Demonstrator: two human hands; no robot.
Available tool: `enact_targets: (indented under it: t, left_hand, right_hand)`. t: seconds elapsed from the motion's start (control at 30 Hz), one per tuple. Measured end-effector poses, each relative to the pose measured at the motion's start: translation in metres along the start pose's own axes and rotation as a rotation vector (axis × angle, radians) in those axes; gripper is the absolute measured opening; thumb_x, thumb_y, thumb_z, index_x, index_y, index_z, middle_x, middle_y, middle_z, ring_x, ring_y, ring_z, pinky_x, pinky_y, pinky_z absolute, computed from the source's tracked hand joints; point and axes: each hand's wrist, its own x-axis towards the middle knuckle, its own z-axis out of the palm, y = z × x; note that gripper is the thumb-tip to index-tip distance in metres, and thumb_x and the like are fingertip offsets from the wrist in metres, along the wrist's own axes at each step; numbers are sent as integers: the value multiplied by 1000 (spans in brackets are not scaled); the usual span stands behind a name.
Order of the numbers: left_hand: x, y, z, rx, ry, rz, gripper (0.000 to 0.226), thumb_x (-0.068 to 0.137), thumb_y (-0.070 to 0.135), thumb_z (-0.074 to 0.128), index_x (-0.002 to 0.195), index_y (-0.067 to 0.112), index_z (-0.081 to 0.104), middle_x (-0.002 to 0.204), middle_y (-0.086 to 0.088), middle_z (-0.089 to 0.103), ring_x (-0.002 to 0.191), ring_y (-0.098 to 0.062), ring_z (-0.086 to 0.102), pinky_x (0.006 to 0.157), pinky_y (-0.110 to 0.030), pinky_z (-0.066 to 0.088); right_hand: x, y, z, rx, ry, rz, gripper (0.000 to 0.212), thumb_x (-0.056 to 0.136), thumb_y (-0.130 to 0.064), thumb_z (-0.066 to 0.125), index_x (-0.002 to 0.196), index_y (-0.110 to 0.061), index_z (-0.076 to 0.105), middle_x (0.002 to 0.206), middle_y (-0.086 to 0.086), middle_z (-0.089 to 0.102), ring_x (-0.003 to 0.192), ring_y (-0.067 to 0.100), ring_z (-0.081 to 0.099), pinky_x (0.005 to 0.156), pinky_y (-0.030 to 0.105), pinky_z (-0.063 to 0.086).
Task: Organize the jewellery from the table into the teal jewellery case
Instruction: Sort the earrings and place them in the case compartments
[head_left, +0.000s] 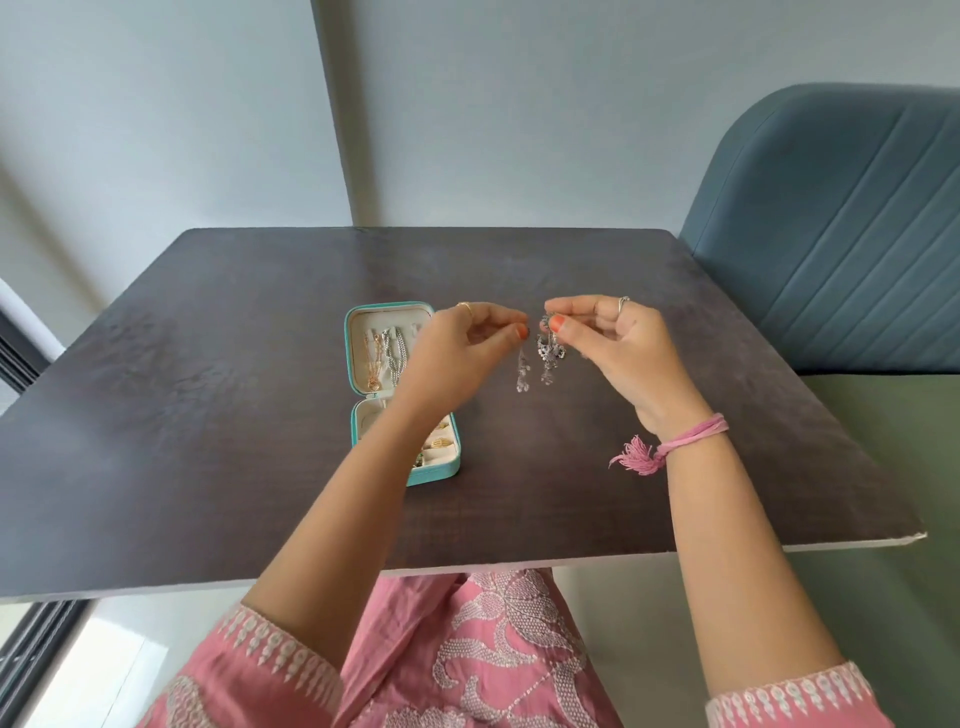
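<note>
The teal jewellery case (360, 374) lies open on the dark table (208, 389), left of centre. Gold and silver chains (387, 356) hang in its lid, and small gold pieces (439, 442) sit in its base compartments. My left forearm covers part of the base. My left hand (462, 348) is raised above the table just right of the case and pinches a thin silver dangling piece (522, 371). My right hand (618, 348) pinches a larger silver chandelier earring (549, 356) beside it. Both pieces hang freely above the tabletop.
A blue upholstered chair (841, 234) stands at the table's right far corner. A grey wall lies behind the table's far edge. My pink embroidered clothing (493, 649) shows below the near edge. A pink thread band (675, 441) circles my right wrist.
</note>
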Motion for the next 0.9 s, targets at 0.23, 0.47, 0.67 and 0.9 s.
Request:
enact_targets:
  t: [0.23,0.47,0.67,0.9]
  left_hand:
    - [-20,2,-47,-18,45,16,11,90,20,64,95,27,71,76,8,67,57,7,55,61,-7,41]
    - [-32,-15,-83,8,126,-13,14,88,25,67,89,37,73,82,-4,73,68,-19,60,69,-35,50]
    - [-41,-29,-103,74,184,-66,11,84,22,71,91,30,74,86,3,75,77,-7,66,74,-21,50]
    - [-50,-44,-113,276,206,-96,12,84,26,71,95,24,76,84,11,74,74,4,63,64,0,40]
  right_hand:
    - [0,-14,27,65,-75,-33,12,85,-12,69,96,-16,73,91,0,74,83,3,65,73,13,47]
    - [3,-16,57,62,-136,-78,12,85,-10,70,93,-18,73,91,-5,74,87,6,66,77,15,50]
    - [8,-15,80,14,-189,-94,11,86,-14,69,93,-21,74,94,-10,74,89,2,66,80,17,49]
    - [12,-15,101,-8,-221,-95,13,86,-11,68,98,-14,73,98,-3,73,93,6,67,82,17,51]
